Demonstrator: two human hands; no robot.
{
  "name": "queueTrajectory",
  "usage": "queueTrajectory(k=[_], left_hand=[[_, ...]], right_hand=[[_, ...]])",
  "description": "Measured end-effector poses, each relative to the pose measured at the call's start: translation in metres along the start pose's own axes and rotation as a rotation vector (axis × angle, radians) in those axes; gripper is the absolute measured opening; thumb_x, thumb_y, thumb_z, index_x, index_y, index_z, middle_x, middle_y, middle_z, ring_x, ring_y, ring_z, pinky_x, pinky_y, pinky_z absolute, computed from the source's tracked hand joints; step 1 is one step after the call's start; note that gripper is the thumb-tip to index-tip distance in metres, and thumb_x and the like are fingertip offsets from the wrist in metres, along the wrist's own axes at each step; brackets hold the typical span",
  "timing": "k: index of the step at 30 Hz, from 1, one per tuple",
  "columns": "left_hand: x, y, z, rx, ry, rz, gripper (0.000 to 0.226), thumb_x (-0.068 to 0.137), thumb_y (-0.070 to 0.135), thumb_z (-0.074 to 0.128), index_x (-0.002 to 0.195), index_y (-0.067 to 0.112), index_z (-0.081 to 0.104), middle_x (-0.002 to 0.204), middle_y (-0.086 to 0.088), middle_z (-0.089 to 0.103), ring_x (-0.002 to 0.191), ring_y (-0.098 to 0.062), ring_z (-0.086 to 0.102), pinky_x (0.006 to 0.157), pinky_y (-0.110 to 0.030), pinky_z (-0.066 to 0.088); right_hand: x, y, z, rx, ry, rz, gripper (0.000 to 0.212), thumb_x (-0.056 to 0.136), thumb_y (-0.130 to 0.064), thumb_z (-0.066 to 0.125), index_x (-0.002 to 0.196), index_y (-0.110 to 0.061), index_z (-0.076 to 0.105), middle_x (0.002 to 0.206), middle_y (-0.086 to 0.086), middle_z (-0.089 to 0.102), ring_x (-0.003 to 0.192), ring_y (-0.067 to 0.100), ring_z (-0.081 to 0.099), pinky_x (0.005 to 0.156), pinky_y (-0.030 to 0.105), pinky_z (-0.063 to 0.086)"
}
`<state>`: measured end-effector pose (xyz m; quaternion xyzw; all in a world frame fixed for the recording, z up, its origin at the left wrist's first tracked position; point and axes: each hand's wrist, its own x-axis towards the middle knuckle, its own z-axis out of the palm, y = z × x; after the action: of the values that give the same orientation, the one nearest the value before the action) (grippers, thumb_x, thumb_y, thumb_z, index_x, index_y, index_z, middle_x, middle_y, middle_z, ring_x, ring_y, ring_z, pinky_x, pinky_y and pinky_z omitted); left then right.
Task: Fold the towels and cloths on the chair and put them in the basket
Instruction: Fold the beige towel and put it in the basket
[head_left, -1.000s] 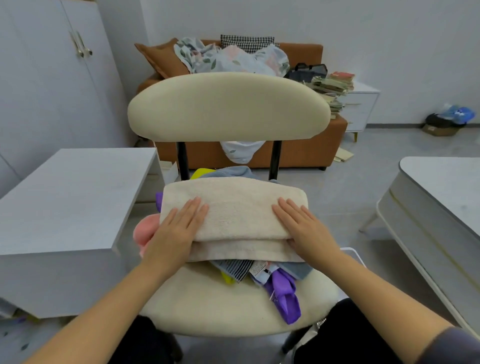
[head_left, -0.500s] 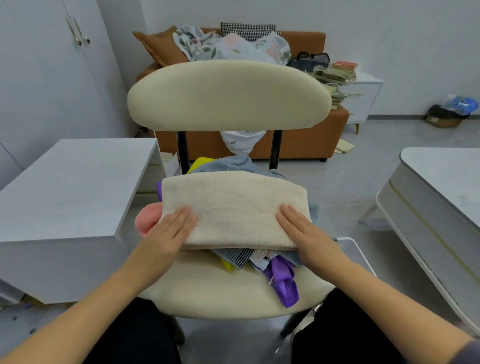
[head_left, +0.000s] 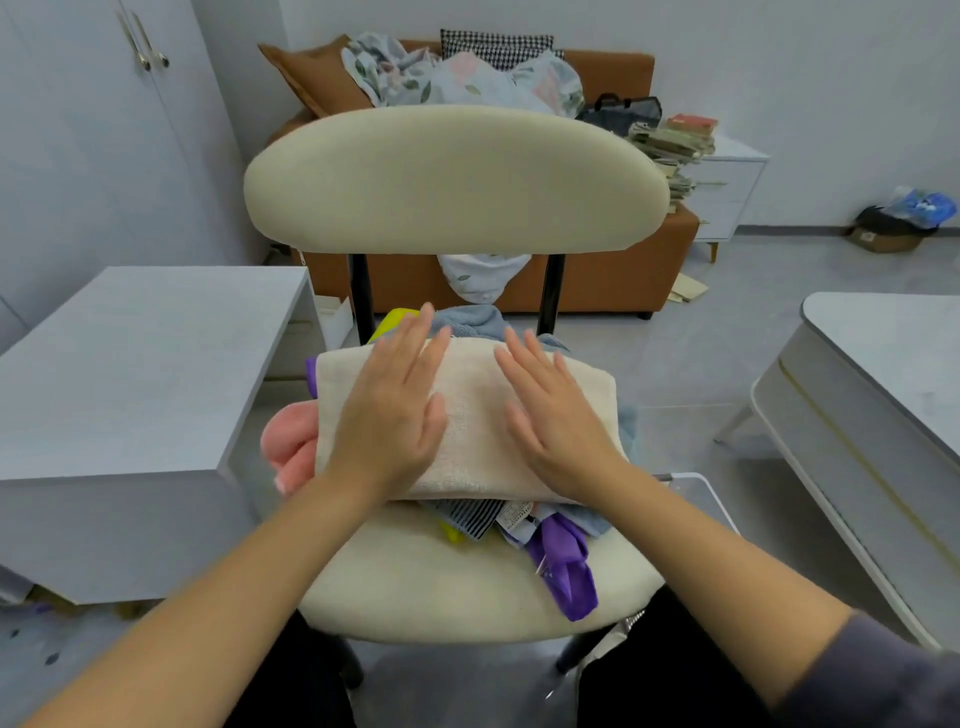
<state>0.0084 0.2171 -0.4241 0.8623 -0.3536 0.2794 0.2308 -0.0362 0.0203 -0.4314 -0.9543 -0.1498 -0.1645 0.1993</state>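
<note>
The person is wearing a dark grey sleeve (head_left: 883, 680) covering only the upper end of the right arm and black trousers (head_left: 675, 675), while the left hand (head_left: 395, 410) and right hand (head_left: 558, 421) are going bare

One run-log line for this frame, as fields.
left hand: open, flat on beige towel | right hand: open, flat on beige towel | beige towel: folded, atop cloth pile on chair

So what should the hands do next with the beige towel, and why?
The left hand and right hand lie flat, fingers straight, on the folded beige towel, gripping nothing, atop loose cloths on the chair. So probably slide them outward and grip its ends to lift it.
</note>
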Motion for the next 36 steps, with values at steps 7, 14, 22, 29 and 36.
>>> queueTrajectory(k=[7,14,22,29,36], left_hand=[[0.002,-0.022,0.062,0.052,-0.201,-0.271,0.068,0.088,0.044,0.014,0.148,0.014,0.026,0.158,-0.004,0.014,0.146,-0.018,0.014,0.118,-0.044,0.003],[-0.021,-0.045,0.055,0.087,-0.2,-0.441,0.073,0.086,0.049,0.008,0.148,0.016,0.029,0.156,-0.004,0.023,0.143,-0.018,0.02,0.116,-0.047,0.009],[-0.027,-0.042,0.04,0.067,-0.181,-0.619,0.062,0.094,0.045,0.03,0.144,0.007,0.032,0.154,-0.01,0.024,0.143,-0.025,0.017,0.114,-0.049,0.016],[-0.042,0.022,-0.001,-0.466,-0.026,-0.935,0.016,0.088,0.017,0.058,0.072,0.015,0.061,0.073,-0.002,0.065,0.062,-0.016,0.06,0.063,-0.032,0.048],[-0.065,0.064,0.0,-1.629,-0.224,-1.579,0.022,0.095,0.021,0.051,0.101,0.001,0.057,0.093,-0.015,0.071,0.077,-0.023,0.07,0.058,-0.029,0.059]], right_hand=[[0.028,0.017,0.042,-0.037,-0.105,0.255,0.071,0.09,-0.053,0.01,0.152,-0.019,0.005,0.16,-0.003,-0.002,0.146,0.012,-0.008,0.119,0.043,-0.003],[0.015,0.041,0.033,-0.063,-0.15,0.284,0.068,0.095,-0.058,0.013,0.152,-0.022,0.008,0.16,-0.006,0.005,0.146,0.01,-0.002,0.117,0.041,-0.003],[0.012,0.042,0.024,-0.026,-0.18,0.348,0.062,0.1,-0.047,0.025,0.152,-0.017,0.01,0.16,-0.002,0.008,0.147,0.014,0.002,0.117,0.047,0.002],[0.06,0.015,-0.009,0.051,-0.254,0.222,0.044,0.098,-0.037,0.043,0.137,-0.017,0.043,0.134,0.003,0.05,0.127,0.022,0.042,0.105,0.046,0.031],[0.092,-0.001,-0.02,0.037,-0.339,0.247,0.036,0.091,-0.032,0.052,0.102,0.001,0.059,0.095,0.018,0.057,0.089,0.031,0.054,0.076,0.041,0.044]])
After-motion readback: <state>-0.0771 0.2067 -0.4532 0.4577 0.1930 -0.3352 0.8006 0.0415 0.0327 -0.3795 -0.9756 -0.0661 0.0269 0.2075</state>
